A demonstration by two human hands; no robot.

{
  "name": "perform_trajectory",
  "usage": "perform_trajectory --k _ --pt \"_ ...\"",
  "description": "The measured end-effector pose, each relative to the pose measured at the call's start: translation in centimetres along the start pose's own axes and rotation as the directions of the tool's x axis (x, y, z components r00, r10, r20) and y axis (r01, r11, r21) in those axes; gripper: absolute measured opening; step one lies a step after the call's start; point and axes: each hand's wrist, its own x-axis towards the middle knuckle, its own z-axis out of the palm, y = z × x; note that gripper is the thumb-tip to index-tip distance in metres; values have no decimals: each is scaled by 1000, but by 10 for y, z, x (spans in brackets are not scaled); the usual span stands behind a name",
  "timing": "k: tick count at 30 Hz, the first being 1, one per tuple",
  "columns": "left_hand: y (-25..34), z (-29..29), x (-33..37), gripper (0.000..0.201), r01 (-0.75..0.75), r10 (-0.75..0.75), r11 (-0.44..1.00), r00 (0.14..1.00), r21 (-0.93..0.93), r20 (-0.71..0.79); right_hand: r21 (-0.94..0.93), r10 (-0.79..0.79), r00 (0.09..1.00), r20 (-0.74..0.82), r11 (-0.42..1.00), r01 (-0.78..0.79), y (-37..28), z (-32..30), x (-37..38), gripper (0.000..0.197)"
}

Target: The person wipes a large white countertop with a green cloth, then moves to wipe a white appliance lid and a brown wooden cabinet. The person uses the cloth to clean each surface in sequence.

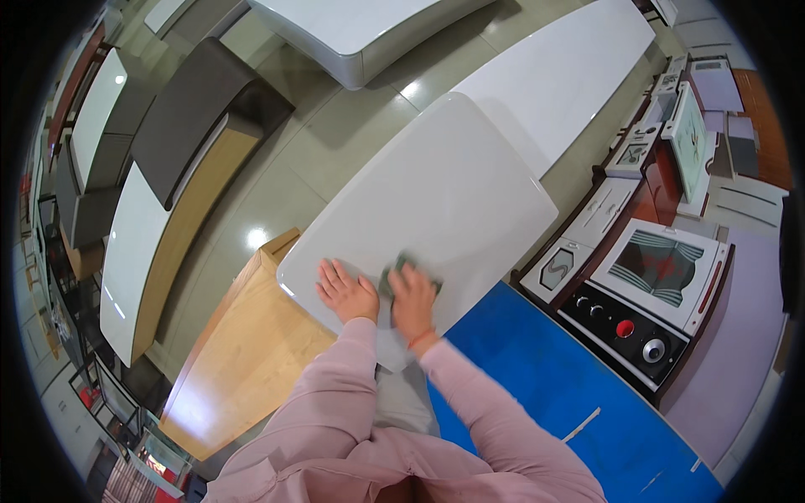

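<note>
Grey-green and crumpled, a small cloth lay on the near part of the glossy white table, mostly covered by the right hand. That hand pressed flat on the cloth with fingers extended over it rather than curled into a fist; a thin red band circled its wrist. Just beside it, the left hand rested open and palm down on the bare tabletop, fingers spread, holding nothing. Both forearms wore pale pink sleeves that came up from the lower edge. A light wooden table stood below the white one on the person's left, and a blue surface stretched to the right. Farther right sat a white appliance with a black panel, a red knob and a silver knob.
</note>
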Motion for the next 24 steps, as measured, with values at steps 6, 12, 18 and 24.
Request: perform_trajectory --k 6,12,18,24 --pt "3 -4 -2 69 -9 9 1000 1000 1 7 -57 -627 769 123 769 637 67 -25 -2 54" --pt "6 -10 -2 70 5 -5 1000 998 10 58 -443 -169 964 -205 894 62 135 -114 196 45" --pt "7 -8 -1 71 -18 18 1000 1000 -10 8 -119 242 772 -587 918 -379 73 -49 255 42" --pt "6 -6 -2 71 -23 22 999 999 -29 -29 75 -411 909 -62 907 415 -26 5 142 33"
